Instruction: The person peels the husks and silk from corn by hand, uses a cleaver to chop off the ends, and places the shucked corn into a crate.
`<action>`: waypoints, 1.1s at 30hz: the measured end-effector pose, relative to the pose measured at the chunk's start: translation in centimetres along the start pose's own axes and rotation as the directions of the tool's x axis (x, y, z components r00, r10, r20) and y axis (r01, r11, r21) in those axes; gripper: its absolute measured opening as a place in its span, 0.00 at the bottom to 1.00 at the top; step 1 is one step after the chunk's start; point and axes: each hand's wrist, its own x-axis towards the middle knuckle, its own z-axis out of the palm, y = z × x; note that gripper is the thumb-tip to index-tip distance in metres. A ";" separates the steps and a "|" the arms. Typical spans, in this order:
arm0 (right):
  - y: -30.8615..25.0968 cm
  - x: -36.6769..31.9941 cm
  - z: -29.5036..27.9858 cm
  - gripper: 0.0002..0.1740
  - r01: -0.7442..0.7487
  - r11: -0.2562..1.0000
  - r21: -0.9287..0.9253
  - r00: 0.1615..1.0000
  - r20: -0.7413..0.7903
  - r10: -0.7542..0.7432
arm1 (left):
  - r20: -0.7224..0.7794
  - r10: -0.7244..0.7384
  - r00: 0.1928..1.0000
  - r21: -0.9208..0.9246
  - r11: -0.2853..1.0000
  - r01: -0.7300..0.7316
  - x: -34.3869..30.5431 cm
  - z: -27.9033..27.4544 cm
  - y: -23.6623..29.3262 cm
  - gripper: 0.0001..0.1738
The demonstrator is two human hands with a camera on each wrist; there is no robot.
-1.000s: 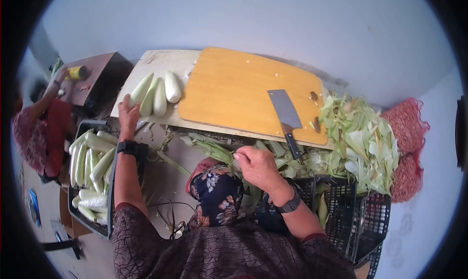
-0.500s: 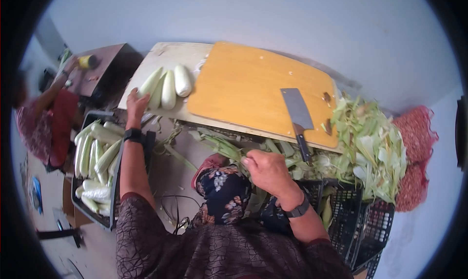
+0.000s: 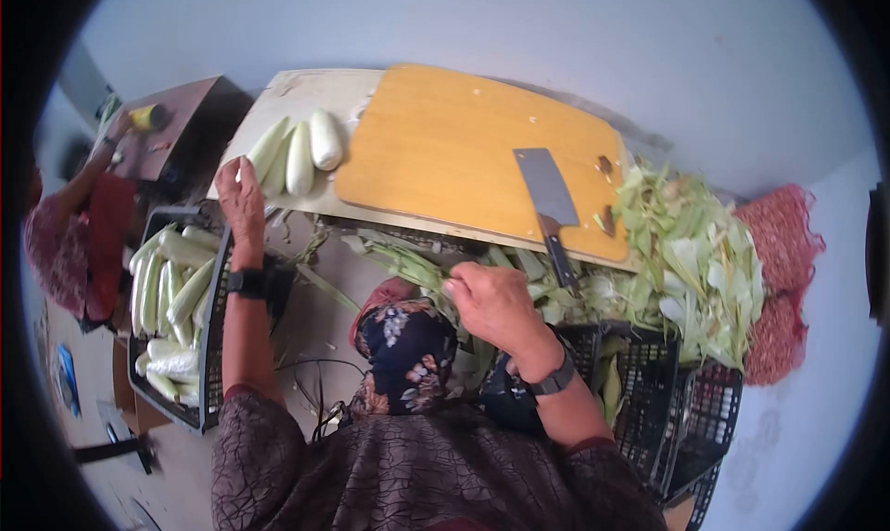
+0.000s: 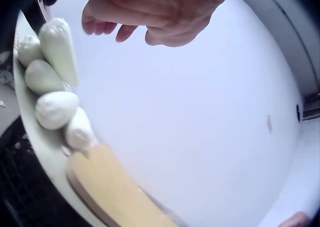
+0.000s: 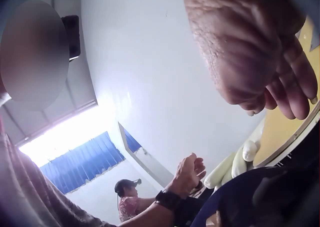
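Note:
Several pale green ears lie side by side at the left end of the whitish table. Just beside them is the left hand; in the left wrist view that hand appears apart from the ears, fingers loosely bent, holding nothing. The right hand hovers in front of the table's near edge, above loose husks; its relaxed fingers hold nothing in the right wrist view, where the hand shows its palm side. On the orange board rests a cleaver, its handle over the near edge.
A black crate of pale ears stands at the left. Husks are heaped at the right, beside red net sacks and above black crates. Another person is at a brown table on the far left.
The left hand has drawn back from the nearest ear, its fingers now raised and bent. The right hand stays in about the same place, with its fingers slightly looser. The head view has shifted.

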 end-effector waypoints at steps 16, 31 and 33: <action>7.9 -10.6 -12.9 0.10 -0.603 0.779 0.169 0.728 -0.282 0.625 | 0.908 0.346 0.234 -0.380 0.450 0.808 -6.6 -1.9 23.6 0.21; 19.5 -30.5 -10.1 0.14 -0.933 0.206 -0.296 0.254 -0.131 0.958 | 0.927 0.365 -0.087 -0.163 0.600 0.783 -14.9 4.2 27.5 0.17; 20.2 -32.1 -8.5 0.15 -0.931 0.183 -0.315 0.181 0.035 0.983 | 0.960 0.226 -0.164 -0.032 0.673 0.739 -15.2 6.1 24.8 0.17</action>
